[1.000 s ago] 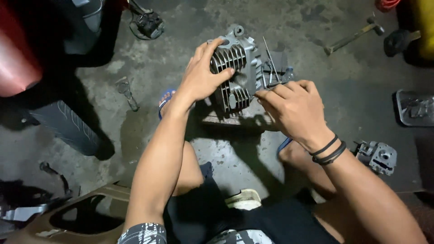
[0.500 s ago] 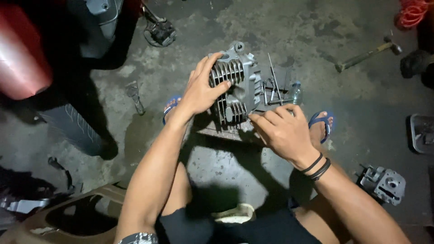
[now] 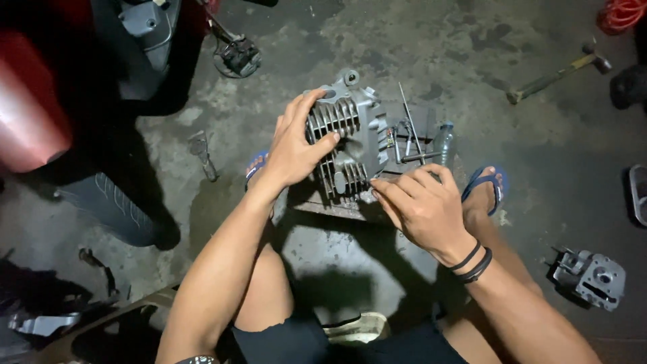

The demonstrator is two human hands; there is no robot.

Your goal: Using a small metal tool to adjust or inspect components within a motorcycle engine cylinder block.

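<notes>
Both arms are bare from the shoulder down — no sleeves show anywhere along them. The right wrist carries two thin black bands (image 3: 472, 261), plain loops lying side by side just behind the right hand (image 3: 424, 209). The left hand (image 3: 296, 152) wears no ring or band; lower down, at the bottom edge of the view, a metal wristwatch (image 3: 199, 360) shows only in part. Dark shorts (image 3: 283, 340) cover the upper legs, and the knees are bare. Blue flip-flops are on the feet — the right one (image 3: 486, 185) shows a blue strap and sole, the left one (image 3: 255, 164) only a blue edge.
</notes>
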